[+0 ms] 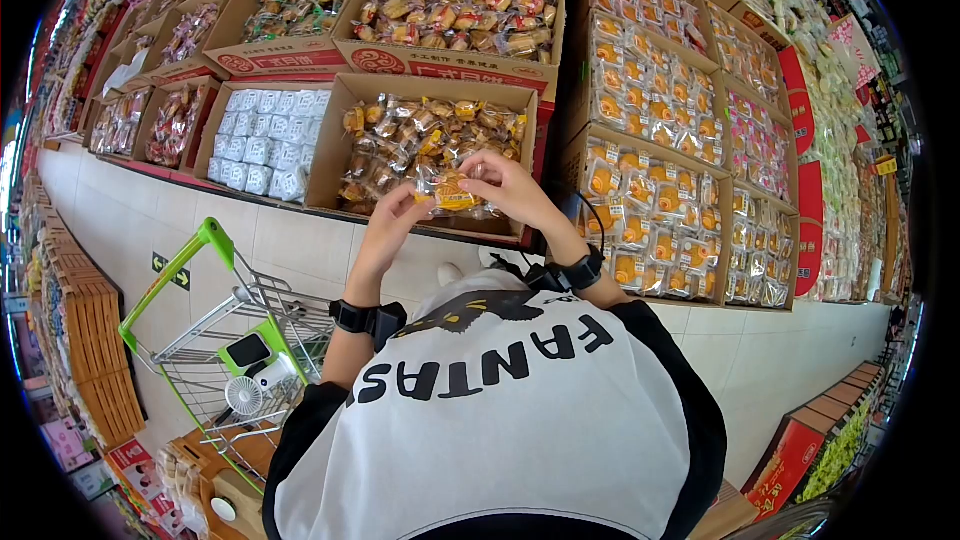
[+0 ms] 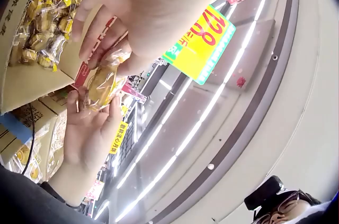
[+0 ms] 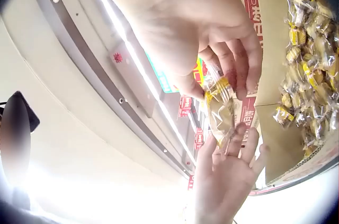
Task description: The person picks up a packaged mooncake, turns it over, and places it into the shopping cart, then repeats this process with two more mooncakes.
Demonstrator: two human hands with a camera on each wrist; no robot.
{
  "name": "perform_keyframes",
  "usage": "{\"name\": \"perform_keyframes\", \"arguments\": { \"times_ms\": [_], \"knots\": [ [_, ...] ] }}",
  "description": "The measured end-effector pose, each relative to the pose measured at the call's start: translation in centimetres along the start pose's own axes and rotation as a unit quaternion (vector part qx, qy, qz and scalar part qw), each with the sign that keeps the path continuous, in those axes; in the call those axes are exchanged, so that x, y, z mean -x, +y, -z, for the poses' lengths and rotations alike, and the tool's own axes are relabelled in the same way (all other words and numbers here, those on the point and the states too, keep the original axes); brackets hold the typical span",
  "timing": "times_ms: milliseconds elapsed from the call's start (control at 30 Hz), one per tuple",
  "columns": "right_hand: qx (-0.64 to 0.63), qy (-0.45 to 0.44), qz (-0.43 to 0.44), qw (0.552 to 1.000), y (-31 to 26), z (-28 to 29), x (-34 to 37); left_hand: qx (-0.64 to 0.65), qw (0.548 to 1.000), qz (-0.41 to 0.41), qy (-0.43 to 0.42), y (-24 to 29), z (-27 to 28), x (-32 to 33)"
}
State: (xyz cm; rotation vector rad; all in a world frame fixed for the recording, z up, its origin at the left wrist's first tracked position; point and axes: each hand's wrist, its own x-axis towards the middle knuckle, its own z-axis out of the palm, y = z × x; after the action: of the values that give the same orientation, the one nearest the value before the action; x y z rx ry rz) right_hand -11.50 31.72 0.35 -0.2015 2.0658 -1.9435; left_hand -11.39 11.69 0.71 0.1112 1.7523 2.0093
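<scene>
Both left hand point(image 1: 392, 220) and right hand point(image 1: 514, 190) have fingers clamped on opposite ends of one wrapped pastry point(image 1: 447, 192), centre of the frame, seen against an open carton point(image 1: 324, 162) of similar packets point(image 1: 385, 145).

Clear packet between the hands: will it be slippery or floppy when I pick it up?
The packet might feel slippery, since its plastic shines. The crinkled wrapping is probably floppy. Being small, it is likely light.
</scene>
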Motion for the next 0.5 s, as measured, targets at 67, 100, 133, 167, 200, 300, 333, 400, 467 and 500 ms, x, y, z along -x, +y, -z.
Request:
{"name": "perform_keyframes", "arguments": {
  "times_ms": [67,100,133,167,200,300,333,400,467,500],
  "knots": [
    [-0.025,0.007,-0.014,1.000,-0.3,0.1,0.1,-0.034,0.999,0.003,-0.022,-0.1,0.0,-0.1],
    [-0.050,0.013,-0.027,0.998,-0.5,0.1,0.1,-0.035,0.999,0.007,-0.026,0.0,-0.2,-0.1],
    [-0.051,0.014,-0.027,0.998,-0.7,0.1,0.2,-0.036,0.999,0.010,-0.030,0.0,-0.3,-0.1],
    [-0.033,0.020,-0.024,0.999,-0.9,0.0,0.4,-0.036,0.999,0.010,-0.031,0.0,-0.3,-0.2],
    [-0.015,0.027,-0.020,0.999,-1.1,-0.1,0.4,-0.045,0.998,0.002,-0.048,-0.1,-0.3,-0.3],
    [-0.043,0.075,0.023,0.996,0.2,0.2,0.1,-0.010,0.999,0.017,-0.044,0.1,-0.3,-0.7],
    [-0.043,0.075,0.023,0.996,0.6,0.4,-0.1,0.034,0.998,0.041,-0.022,0.1,-0.3,-0.9],
    [-0.020,0.148,0.058,0.987,1.0,1.1,-0.3,0.013,0.999,0.047,-0.006,-0.3,0.5,-1.9],
    [-0.035,0.165,0.037,0.985,0.6,1.4,-0.1,-0.045,0.997,0.054,0.015,-1.8,2.2,-3.3],
    [-0.049,0.182,0.016,0.982,0.4,1.6,0.0,-0.045,0.997,0.054,0.015,-2.7,3.0,-3.8]
  ]
}}
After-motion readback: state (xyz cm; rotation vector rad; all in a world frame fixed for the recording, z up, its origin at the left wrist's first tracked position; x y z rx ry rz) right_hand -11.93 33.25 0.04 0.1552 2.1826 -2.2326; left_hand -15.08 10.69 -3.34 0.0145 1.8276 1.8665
